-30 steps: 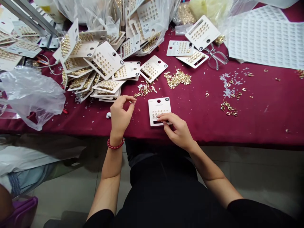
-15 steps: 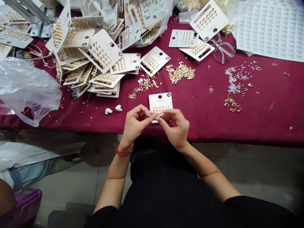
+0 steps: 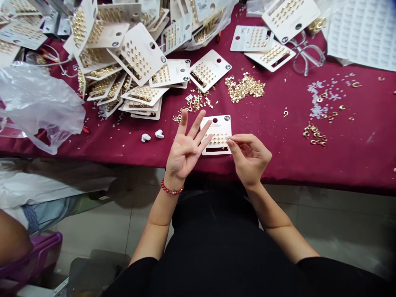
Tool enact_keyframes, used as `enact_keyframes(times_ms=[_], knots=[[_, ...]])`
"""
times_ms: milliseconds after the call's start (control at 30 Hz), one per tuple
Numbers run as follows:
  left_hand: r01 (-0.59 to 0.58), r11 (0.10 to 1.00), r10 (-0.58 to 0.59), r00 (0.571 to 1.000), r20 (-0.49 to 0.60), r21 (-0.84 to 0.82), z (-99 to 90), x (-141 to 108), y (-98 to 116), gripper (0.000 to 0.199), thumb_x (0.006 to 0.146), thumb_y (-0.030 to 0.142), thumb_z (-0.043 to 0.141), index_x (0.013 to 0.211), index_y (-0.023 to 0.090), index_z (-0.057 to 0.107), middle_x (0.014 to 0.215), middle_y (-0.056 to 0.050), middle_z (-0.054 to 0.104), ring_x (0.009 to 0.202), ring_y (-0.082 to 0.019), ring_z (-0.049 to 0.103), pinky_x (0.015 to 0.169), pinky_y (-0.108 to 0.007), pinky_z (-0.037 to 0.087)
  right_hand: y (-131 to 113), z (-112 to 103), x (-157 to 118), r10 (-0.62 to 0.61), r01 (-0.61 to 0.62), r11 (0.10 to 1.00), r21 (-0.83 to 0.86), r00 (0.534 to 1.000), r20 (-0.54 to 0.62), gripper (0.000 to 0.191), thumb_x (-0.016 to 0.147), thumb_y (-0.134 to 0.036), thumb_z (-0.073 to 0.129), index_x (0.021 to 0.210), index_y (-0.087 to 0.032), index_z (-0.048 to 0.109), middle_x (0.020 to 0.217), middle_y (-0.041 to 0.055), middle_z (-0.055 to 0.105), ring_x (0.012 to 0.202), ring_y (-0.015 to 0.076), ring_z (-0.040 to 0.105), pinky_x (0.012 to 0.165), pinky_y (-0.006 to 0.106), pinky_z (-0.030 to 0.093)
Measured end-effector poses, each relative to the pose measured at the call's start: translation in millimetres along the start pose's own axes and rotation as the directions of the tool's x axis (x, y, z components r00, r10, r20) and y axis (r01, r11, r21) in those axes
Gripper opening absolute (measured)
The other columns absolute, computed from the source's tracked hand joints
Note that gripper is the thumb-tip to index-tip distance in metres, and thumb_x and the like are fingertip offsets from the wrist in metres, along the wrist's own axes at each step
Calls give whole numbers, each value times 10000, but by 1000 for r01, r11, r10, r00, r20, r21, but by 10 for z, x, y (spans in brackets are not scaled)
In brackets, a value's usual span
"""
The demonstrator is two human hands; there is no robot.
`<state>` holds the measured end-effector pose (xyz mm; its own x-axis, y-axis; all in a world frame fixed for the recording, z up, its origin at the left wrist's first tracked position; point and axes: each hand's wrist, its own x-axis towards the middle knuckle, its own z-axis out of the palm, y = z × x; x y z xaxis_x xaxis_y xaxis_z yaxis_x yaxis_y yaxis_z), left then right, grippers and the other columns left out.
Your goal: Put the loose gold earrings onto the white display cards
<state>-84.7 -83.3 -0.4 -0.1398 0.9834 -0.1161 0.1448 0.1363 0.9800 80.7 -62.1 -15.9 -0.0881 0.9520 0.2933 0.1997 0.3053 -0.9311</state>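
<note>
A white earring card (image 3: pixel 220 121) with rows of small gold studs and a dark slot along its lower edge lies flat near the table's front edge. My left hand (image 3: pixel 185 150) is just left of it, palm turned up. Its fingers are spread, partly over the card's left side, with the thumb folded across the palm; I see nothing held there. At the card's right edge my right hand (image 3: pixel 251 159) pinches a tiny earring (image 3: pixel 228 139) between thumb and fingertips, mostly hidden. Just beyond the card lies a pile of small gold pieces (image 3: pixel 246 87).
Filled earring cards (image 3: pixel 140 51) are heaped at the back left, beside a clear plastic bag (image 3: pixel 40 103). White earbuds (image 3: pixel 159 134) lie left of my hands. On the right are gold hooks (image 3: pixel 314 135), small clear bits (image 3: pixel 317 105), glasses (image 3: pixel 309 57) and a white sheet (image 3: pixel 365 37).
My hands have come apart. The left has moved off leftward, turned up and spread its fingers, while the right has shifted right with its pinch kept closed. The view has shifted slightly.
</note>
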Motion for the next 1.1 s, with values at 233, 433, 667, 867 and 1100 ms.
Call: enact_keyframes(times_ms=[233,433,667,867,1100], knots=[[-86,996,89,992,-89,31,36,60,64,570,880,112,348,1406,330,319,1504,-11,438,1406,-220,414,1002,-465,532,-82,266,-309,-198,181,980,81,890,410,32,955,-249,459,924,-259,463,1496,53,452,1437,218,352,1132,524,397],[-39,978,93,961,-261,207,-246,-128,-1,431,976,308,322,1405,336,299,1592,8,290,1459,-208,315,1062,-421,484,-152,494,-450,-419,303,908,288,657,627,101,938,-155,425,927,-245,468,1441,93,517,1409,152,388,1141,441,397],[-308,937,166,808,-565,-164,-830,-687,-278,427,944,579,303,1259,363,493,1584,84,305,1502,-219,191,1201,-460,294,-182,1083,-632,-421,249,907,340,497,758,138,937,-158,397,890,-179,524,1517,194,376,1436,190,347,1177,474,317],[-399,832,80,773,-629,-384,-849,-762,-296,393,908,613,376,1134,354,566,1595,149,241,1510,-186,151,1233,-385,226,-173,1023,-773,-516,423,839,342,420,746,201,955,-133,331,920,-164,527,1507,168,402,1473,175,241,1221,471,204],[-427,789,131,819,-559,-440,-526,-479,-298,500,879,715,351,1159,351,550,1598,99,269,1510,-209,159,1229,-378,242,-148,841,-607,-355,290,931,223,575,737,145,959,-172,354,981,-173,497,1496,181,423,1452,200,315,1179,495,306]])
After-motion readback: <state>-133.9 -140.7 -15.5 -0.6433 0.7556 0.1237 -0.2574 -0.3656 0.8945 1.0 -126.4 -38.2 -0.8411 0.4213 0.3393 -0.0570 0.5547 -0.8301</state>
